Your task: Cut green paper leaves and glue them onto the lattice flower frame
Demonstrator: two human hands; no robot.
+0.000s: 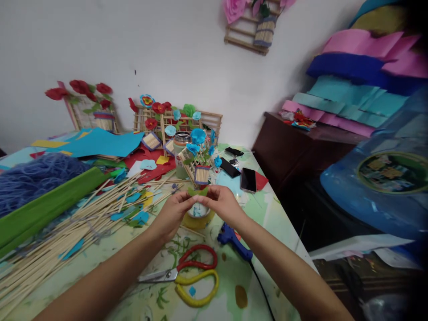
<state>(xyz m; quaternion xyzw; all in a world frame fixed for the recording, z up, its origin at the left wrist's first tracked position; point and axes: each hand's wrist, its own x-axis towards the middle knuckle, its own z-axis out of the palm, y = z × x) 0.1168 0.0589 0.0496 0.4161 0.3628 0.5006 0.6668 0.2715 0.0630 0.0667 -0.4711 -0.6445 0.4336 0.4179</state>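
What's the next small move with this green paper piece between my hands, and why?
Probably carry the small green paper piece, pinched by left hand and right hand, toward the blue paper-flower stick frame just beyond; the blue glue gun lies close by.

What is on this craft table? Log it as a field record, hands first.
left hand: pinches one end of green paper piece
right hand: pinches the other end
under hands: tape roll
near edge: scissors, blue glue gun
left side: bamboo sticks, green paper roll
behind: flower frame, two phones
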